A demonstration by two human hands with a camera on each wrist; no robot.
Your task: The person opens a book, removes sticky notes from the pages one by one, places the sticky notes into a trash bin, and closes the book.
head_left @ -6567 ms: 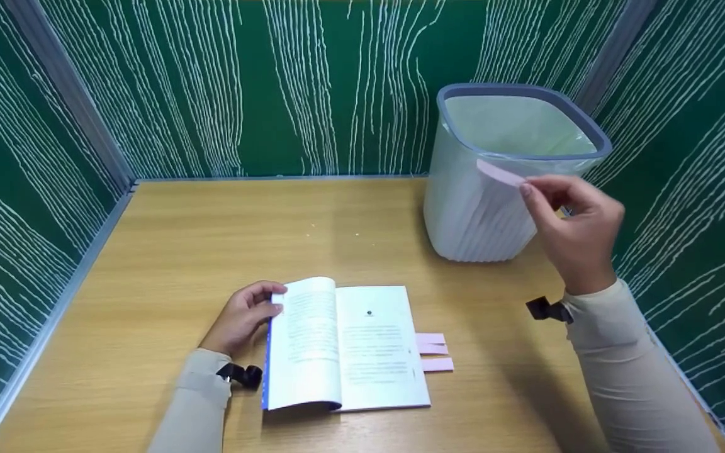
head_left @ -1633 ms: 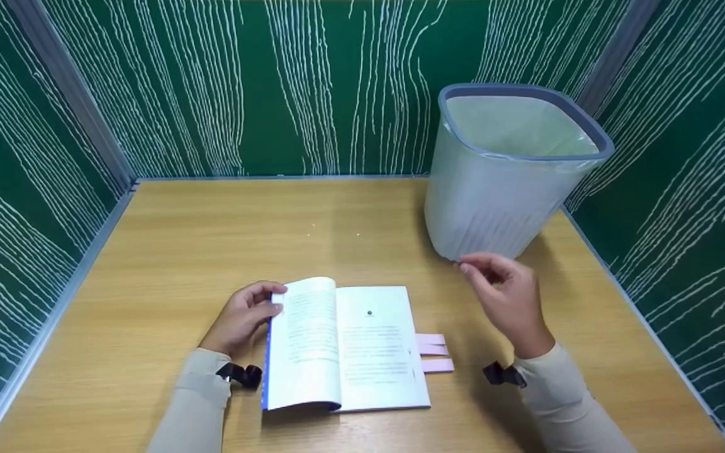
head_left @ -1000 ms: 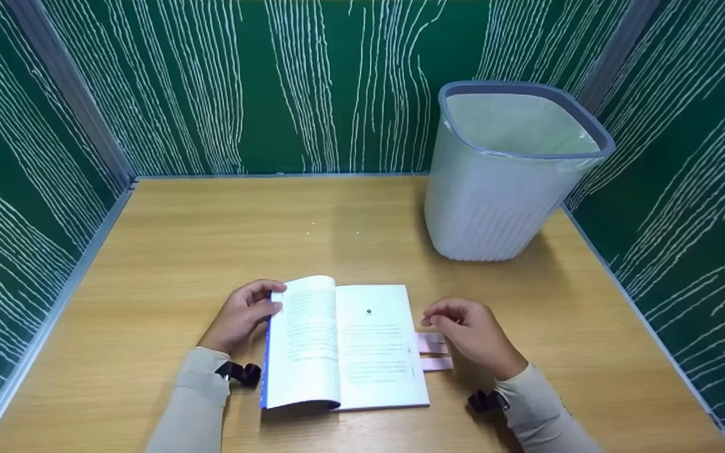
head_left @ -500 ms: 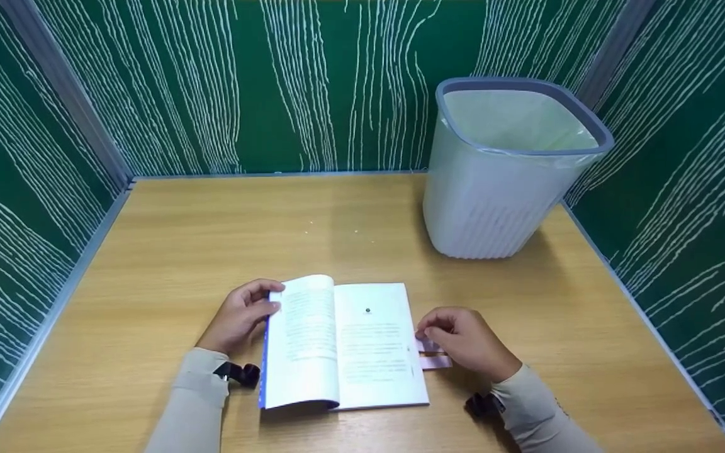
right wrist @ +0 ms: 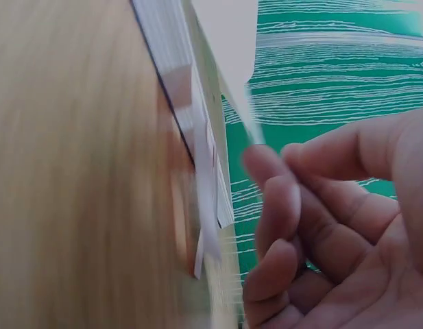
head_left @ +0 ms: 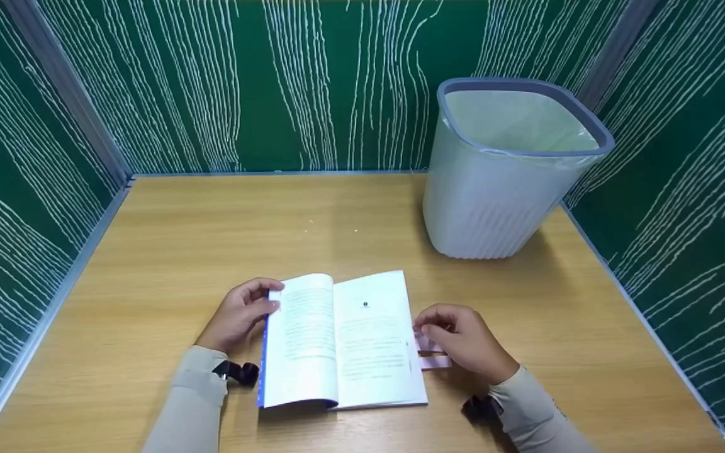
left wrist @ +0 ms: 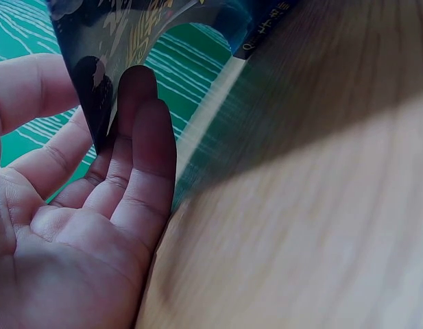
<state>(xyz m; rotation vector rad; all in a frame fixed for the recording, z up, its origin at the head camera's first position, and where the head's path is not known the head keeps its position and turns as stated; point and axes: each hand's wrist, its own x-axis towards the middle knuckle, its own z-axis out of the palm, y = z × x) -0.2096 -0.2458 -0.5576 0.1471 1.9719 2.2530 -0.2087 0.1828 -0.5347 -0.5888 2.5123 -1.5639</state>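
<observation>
An open book (head_left: pixel 372 352) with a blue cover lies on the table in the head view. My left hand (head_left: pixel 236 318) grips its raised left side, thumb on the page and fingers behind the dark cover (left wrist: pixel 94 62), as the left wrist view shows. At the right edge, my right hand (head_left: pixel 469 343) pinches a page between thumb and forefinger. That page (right wrist: pixel 232 34) is lifted off the pages below in the right wrist view. Pink paper strips (head_left: pixel 435 362) stick out from the book's right edge, partly covered by my right hand.
Behind the book at the right stands a tall whitish trash bin (head_left: pixel 488 201) with a grey rim and a liner. Green walls with white lines enclose the wooden table (head_left: pixel 211 233). A few tiny white specks lie beyond the book.
Earlier, my right hand held a pink strip near the bin. It then came down to the book's right edge, and the right page now rises in its pinch. My left hand stays put.
</observation>
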